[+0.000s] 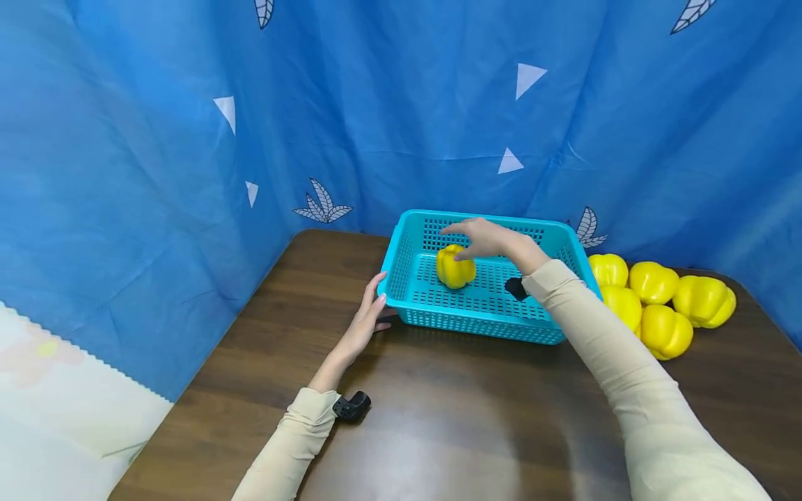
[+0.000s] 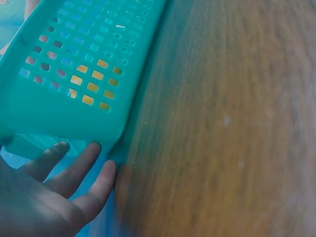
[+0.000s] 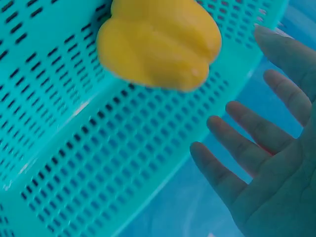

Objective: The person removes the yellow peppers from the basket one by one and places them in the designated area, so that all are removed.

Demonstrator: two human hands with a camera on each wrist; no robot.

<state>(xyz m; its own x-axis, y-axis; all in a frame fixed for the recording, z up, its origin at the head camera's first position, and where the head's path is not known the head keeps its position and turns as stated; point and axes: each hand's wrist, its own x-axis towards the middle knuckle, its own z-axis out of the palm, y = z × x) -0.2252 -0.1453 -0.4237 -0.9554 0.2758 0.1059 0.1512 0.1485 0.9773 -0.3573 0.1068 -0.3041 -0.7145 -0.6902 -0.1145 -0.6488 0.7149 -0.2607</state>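
A turquoise plastic basket [image 1: 476, 325] with slotted walls stands on the table. One yellow bell pepper [image 1: 456, 268] sits on its floor, toward the left side. My right hand [image 1: 484, 236] hovers over the basket beside this pepper, fingers spread and holding nothing. The right wrist view shows a gap between the fingertips and the pepper [image 3: 158, 44]. At the basket's left end is my left hand [image 1: 358, 327], its fingers extended against the outer corner and rim. Those fingers [image 2: 81, 170] look fairly straight in the left wrist view.
Several more yellow bell peppers [image 1: 653, 282] lie grouped on the table right of the basket, the nearest close to its right end. A blue patterned curtain [image 1: 401, 118] hangs behind and left of the brown wooden table [image 1: 451, 417]. A pale floral cloth [image 1: 56, 403] shows at lower left.
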